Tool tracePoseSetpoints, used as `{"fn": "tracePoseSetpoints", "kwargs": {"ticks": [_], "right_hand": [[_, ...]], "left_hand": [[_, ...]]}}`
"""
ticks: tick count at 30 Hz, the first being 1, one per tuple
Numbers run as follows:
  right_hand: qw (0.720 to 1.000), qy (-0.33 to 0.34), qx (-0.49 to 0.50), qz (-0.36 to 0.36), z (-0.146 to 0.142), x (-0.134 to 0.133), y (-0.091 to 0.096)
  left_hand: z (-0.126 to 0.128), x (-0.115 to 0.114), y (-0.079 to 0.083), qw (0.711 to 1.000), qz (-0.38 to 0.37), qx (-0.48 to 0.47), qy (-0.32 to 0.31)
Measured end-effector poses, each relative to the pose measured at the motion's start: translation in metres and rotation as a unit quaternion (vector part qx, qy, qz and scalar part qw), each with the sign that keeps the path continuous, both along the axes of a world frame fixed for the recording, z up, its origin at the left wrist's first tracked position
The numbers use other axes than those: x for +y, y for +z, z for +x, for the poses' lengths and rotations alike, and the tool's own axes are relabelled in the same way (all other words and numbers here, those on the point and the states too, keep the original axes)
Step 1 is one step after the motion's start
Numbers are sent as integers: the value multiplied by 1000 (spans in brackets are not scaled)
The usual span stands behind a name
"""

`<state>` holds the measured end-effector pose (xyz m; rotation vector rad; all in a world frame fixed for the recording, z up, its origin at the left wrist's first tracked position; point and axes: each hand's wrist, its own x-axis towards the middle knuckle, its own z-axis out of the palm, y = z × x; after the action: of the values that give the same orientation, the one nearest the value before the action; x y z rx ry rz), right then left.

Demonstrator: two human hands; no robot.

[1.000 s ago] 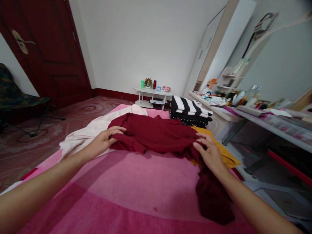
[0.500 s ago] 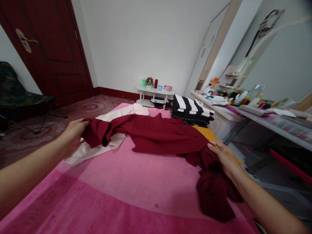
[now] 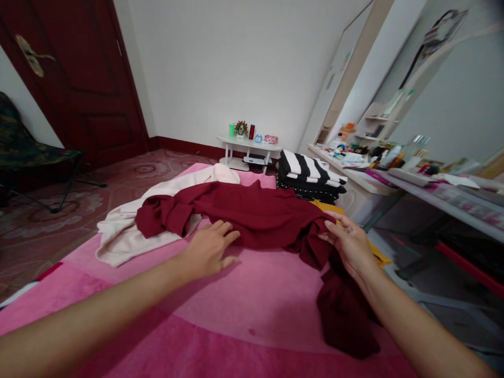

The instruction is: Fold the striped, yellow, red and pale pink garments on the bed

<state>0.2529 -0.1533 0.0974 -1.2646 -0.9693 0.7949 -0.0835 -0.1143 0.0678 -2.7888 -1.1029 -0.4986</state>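
Observation:
A maroon long-sleeved top (image 3: 255, 210) lies loosely spread across a pink bed cover (image 3: 236, 294). One of its sleeves rests bunched at the left, and the other hangs toward me at the right. My left hand (image 3: 210, 249) is at the top's near edge, fingers spread and fingertips touching the fabric. At the right end, my right hand (image 3: 350, 241) pinches the cloth between thumb and fingers. Under the left sleeve lies a pale pink garment (image 3: 122, 241), partly covered.
Folded clothes, with a black-and-white striped one (image 3: 311, 168) on top, are stacked at the bed's far right. A yellow garment (image 3: 378, 254) shows behind my right hand. Further right stands a cluttered dressing table (image 3: 366, 181). A camouflage chair (image 3: 35, 157) is at left.
My left hand has let go of the left sleeve and moved right to the top's near edge. The sleeve now lies on the pale garment. My right hand keeps its hold, shifted slightly left.

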Motion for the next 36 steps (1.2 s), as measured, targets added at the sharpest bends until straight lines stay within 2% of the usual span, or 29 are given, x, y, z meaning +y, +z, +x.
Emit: {"fn": "tracePoseSetpoints", "kwargs": {"ticks": [2,4,8,11,12,14,16,18,21,23,25,27,28,29,31,34,36], "right_hand": [[1000,-2,-1,15,3,6,-4],[1000,12,-18,16,7,13,-9],[992,41,-117,-27,13,23,-24],[968,59,-239,-43,11,22,-38],[951,63,-300,-44,9,19,-42],[897,58,-436,-38,4,13,-47],[836,44,-547,-18,0,6,-49],[791,22,-612,0,-3,0,-46],[743,-33,-669,-13,-2,-7,-36],[715,-52,-694,-63,1,-10,-31],[697,-43,-705,-123,6,-11,-30],[699,-27,-696,-160,13,-10,-33],[711,-22,-683,-165,17,-9,-33],[730,-20,-664,-160,22,-8,-32],[786,-38,-602,-138,33,-5,-24],[869,-107,-475,-86,51,-6,8],[899,-156,-404,-60,62,-10,34]], "left_hand": [[8,5,-21,999,-16,-3,34],[9,22,-34,997,-33,-13,65],[1,62,-36,983,-115,-89,108],[-7,81,-35,952,-220,-177,117],[-10,84,-35,941,-251,-198,111],[-13,85,-37,925,-291,-223,101],[-14,82,-38,921,-303,-226,99],[-13,77,-37,924,-298,-214,110],[-10,72,-32,915,-305,-204,165],[-8,71,-29,906,-318,-207,188],[-7,72,-30,907,-316,-202,190],[-7,74,-35,915,-302,-189,189],[-7,74,-37,919,-294,-183,189],[-7,75,-39,922,-288,-180,187],[-10,75,-37,926,-279,-178,180],[-22,74,-13,932,-252,-194,171],[-35,73,17,939,-203,-223,168]]}}
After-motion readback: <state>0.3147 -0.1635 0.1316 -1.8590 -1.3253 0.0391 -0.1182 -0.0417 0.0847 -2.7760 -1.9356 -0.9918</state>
